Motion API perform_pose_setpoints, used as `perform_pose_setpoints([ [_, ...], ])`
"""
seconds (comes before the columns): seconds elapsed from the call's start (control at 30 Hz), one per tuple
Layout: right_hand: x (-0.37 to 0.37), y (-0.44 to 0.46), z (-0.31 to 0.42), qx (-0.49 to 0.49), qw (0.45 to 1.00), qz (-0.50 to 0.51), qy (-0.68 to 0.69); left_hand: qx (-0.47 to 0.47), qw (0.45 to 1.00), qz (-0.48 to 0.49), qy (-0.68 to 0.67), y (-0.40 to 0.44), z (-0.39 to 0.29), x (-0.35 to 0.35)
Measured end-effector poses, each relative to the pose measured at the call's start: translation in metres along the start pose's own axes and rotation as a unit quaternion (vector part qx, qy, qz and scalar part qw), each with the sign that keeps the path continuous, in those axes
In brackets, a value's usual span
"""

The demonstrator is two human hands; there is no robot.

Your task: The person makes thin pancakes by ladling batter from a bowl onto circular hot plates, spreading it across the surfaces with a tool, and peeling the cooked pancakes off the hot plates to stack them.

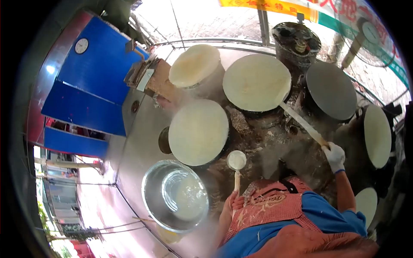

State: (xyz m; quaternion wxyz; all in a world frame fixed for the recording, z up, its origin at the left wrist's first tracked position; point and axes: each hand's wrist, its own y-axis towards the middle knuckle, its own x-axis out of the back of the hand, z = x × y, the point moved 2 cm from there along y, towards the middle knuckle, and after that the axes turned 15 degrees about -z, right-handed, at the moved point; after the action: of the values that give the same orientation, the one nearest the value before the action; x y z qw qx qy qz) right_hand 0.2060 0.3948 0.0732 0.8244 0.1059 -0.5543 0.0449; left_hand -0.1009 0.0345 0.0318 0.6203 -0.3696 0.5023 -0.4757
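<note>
L hand (235,200) gripped ladle (236,161) bowl-up, prob. vs spills, basin (154,182) to its left; gloved R hand (334,158) gripped paddle (303,123) by its end, prob. for reach, tip at pancake (257,81) edge.

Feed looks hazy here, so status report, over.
Left hand gripping round, wooden-handled ladle. White-gloved right hand on long pale paddle, tip at round cream-coloured crepe's edge. Pale haze drifting nearby.

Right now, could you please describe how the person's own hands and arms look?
The right hand wears a white glove with a blue cuff edge; a blue sleeve covers that upper arm. The left hand shows no glove; its sleeve is unclear.
</note>
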Motion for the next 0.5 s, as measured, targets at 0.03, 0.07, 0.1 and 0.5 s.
perform_pose_setpoints([
  [0.03,0.005,0.01,-0.008,0.028,0.999,-0.019,-0.013,0.024,0.998,0.052,-0.016,0.0,0.005,-0.009],
  [0.07,0.009,0.02,-0.015,0.053,0.998,-0.038,-0.026,0.048,0.993,0.102,-0.029,0.0,0.009,-0.019],
  [0.1,0.009,0.026,-0.018,0.103,0.993,-0.042,-0.03,0.086,0.984,0.15,-0.048,0.012,0.012,-0.023],
  [0.5,-0.12,0.092,0.057,0.35,0.936,0.042,0.024,-0.002,0.995,0.103,-0.007,0.032,0.031,-0.037],
])
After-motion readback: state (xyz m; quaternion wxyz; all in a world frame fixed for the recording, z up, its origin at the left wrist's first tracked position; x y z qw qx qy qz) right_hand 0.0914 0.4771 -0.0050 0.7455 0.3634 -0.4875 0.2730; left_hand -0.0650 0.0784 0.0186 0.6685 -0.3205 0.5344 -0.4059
